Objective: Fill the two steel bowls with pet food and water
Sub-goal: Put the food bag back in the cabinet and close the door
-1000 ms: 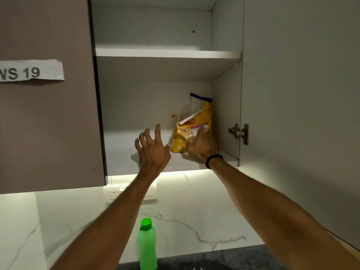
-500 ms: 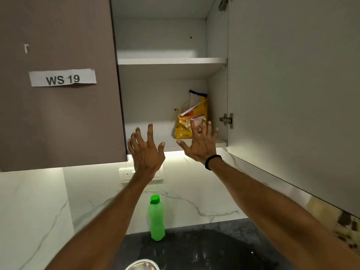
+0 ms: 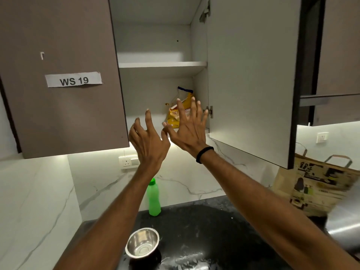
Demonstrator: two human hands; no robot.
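Observation:
A yellow pet food bag (image 3: 174, 116) stands on the lower shelf of the open wall cabinet (image 3: 155, 121), at the right side. Both my hands are raised in front of the cabinet with fingers spread and hold nothing. My right hand (image 3: 188, 128) partly covers the bag from the camera, apart from it. My left hand (image 3: 149, 142) is just left and lower. One steel bowl (image 3: 142, 243) sits empty on the black counter (image 3: 204, 230) below. A green water bottle (image 3: 153, 199) stands upright against the marble wall. I see only this one bowl.
The open cabinet door (image 3: 249, 78) juts out at the right. The closed door at the left carries a label "WS 19" (image 3: 73, 79). A printed paper bag (image 3: 319, 184) stands on the counter at the right, beside a steel surface (image 3: 344, 228). A wall socket (image 3: 128, 162) sits under the cabinet.
My right hand has let go of the pet food bag and both hands have drawn back out of the cabinet. The view has pulled back and down, bringing the steel bowl into sight.

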